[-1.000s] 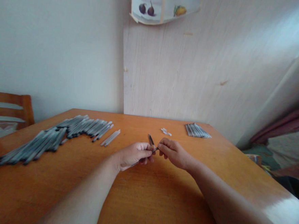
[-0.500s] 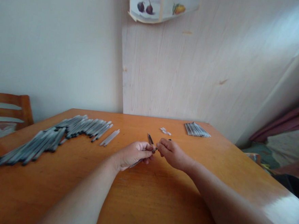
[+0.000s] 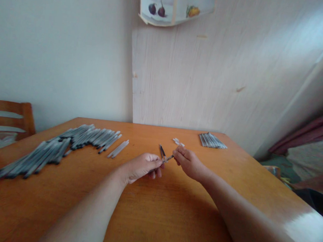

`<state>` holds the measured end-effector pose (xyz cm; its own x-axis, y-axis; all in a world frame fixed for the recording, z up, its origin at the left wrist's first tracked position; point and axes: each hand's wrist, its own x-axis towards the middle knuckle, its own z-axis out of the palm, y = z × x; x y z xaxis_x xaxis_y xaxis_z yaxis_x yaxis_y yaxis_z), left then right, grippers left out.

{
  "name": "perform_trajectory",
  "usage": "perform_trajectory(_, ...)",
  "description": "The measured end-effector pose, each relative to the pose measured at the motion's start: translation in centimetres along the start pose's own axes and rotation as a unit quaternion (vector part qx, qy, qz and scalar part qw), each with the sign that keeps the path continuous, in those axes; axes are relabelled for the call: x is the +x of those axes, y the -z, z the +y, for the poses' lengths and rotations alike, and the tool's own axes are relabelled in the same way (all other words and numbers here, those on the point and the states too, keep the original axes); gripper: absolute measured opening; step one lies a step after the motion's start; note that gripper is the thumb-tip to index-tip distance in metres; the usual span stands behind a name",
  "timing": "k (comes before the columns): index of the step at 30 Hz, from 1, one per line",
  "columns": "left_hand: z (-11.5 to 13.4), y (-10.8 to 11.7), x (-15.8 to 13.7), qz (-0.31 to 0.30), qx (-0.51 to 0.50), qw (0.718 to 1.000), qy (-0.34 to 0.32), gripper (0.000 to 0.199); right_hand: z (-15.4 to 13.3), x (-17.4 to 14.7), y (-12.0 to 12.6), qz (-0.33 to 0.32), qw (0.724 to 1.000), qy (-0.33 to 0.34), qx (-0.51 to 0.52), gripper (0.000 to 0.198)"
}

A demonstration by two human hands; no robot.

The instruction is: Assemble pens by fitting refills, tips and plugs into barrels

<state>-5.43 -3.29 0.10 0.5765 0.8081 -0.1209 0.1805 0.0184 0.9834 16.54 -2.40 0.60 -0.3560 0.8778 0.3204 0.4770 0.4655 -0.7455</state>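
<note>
Both of my hands meet above the middle of the table. My left hand [image 3: 146, 168] is closed in a pinch around a pen, most of it hidden by the fingers. My right hand [image 3: 186, 160] pinches the far end of a thin dark pen refill [image 3: 170, 158], which spans the gap between the hands and meets the pen at my left fingertips. Just beyond my left fingers a dark pen-like stick [image 3: 162, 149] points away from me; its near end is hidden. Small white pen caps [image 3: 178, 141] lie behind my right hand.
Many clear pens with black ends lie in a long pile [image 3: 48, 155] at the left. Beside it are a few whitish empty-looking tubes [image 3: 118, 149]. A neat row of pens [image 3: 212, 140] sits at the far right of the wooden table [image 3: 154, 220]. A chair [image 3: 26, 117] stands left.
My right hand has moved a little right and away from my left hand, so more of the thin refill shows between them. My left hand has hardly moved.
</note>
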Motion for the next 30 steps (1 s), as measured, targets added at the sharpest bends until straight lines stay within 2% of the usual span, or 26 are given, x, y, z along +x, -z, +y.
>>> perform_trajectory(8, -0.3, -0.4, 0.3, 0.058, 0.063, 0.996, -0.036, 0.03, 0.6, 0.3, -0.4, -0.013, 0.999, -0.013, 0.03, 0.036)
perform_trajectory(15, -0.5, -0.8, 0.8, 0.127, 0.156, 0.977, -0.076, 0.025, 1.0, 0.7, -0.4, -0.018, 0.996, -0.044, 0.072, 0.036)
perform_trajectory(22, -0.7, -1.1, 1.4, 0.182, 0.273, 0.938, -0.115, 0.024, 1.2, 1.1, -0.2, -0.011, 0.994, -0.044, 0.1, 0.033)
perform_trajectory(30, 1.3, -1.8, 0.6, 0.209, 0.411, 0.878, -0.126, 0.025, 1.5, 1.4, -0.3, 0.0, 0.993, -0.051, 0.104, 0.032)
